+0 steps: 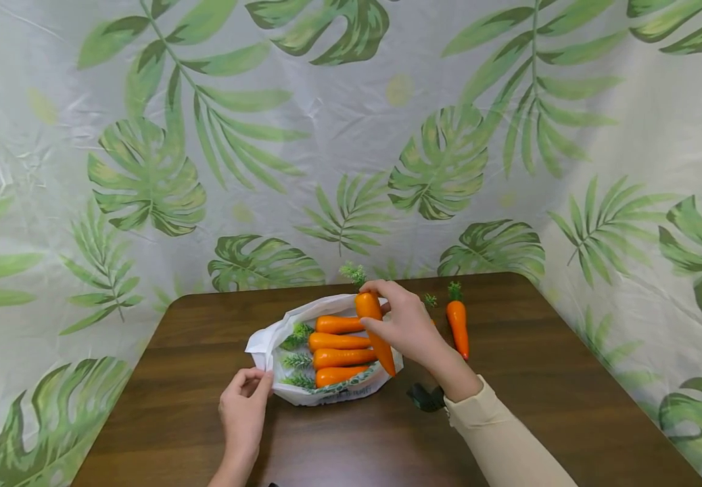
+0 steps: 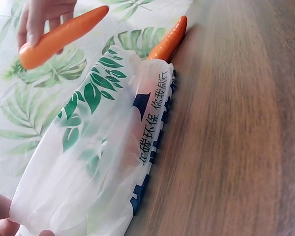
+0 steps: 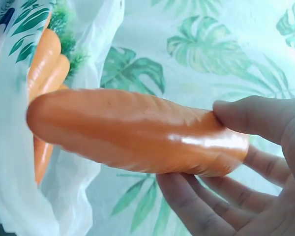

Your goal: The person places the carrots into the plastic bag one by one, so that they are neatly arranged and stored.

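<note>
My right hand (image 1: 408, 328) grips an orange carrot (image 1: 380, 348) with a green leafy top, thumb on one side and fingers on the other. The carrot is held over the right part of a white plastic bag (image 1: 260, 343) printed with green leaves. Inside the bag's wide mouth, several carrots (image 1: 341, 358) lie side by side, their leafy tops toward the left. At the bag's left corner, my left hand (image 1: 244, 406) pinches the edge between thumb and fingers. The right wrist view shows the held carrot (image 3: 137, 132) close up, with the bag beyond it.
One more carrot (image 1: 457, 325) lies on the brown wooden table (image 1: 193, 379), right of my right hand. A leafy top (image 1: 430, 300) shows behind that hand. Near the right wrist lies a dark object (image 1: 425, 398). A leaf-patterned sheet (image 1: 345, 135) hangs behind the table.
</note>
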A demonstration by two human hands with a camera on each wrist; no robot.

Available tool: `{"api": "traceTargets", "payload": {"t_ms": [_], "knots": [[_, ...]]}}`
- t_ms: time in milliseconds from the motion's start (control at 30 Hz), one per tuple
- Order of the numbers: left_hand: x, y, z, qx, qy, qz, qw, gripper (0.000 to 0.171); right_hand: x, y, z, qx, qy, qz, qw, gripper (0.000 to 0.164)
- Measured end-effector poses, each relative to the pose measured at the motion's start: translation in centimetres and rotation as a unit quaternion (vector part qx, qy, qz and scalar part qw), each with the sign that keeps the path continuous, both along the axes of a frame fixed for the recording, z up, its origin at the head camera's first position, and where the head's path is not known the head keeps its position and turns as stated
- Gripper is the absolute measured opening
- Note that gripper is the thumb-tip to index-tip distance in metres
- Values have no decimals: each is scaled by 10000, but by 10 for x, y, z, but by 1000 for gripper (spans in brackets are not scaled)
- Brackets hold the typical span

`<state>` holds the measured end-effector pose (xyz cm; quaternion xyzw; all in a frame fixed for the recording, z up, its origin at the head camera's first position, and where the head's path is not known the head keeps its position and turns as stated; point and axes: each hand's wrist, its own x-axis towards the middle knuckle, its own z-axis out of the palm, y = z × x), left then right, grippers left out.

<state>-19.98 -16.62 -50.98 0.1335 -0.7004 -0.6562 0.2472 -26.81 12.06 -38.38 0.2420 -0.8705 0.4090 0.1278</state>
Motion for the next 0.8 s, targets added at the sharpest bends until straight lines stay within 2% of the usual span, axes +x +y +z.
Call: {"api": "traceTargets", "payload": {"t_ms": [333,600,800], "knots": [[-1,0,0,-46,-23,-6,10000,9,-19,-22,-5,-85,221,142,9996,47],[1,0,2,9,-57,-57,10000,13,-35,-28,-29,-158,511,228,9983,48],[2,-1,3,67,-44,-115,9999,15,-41,-30,-46,315,740,479,9956,48]]}}
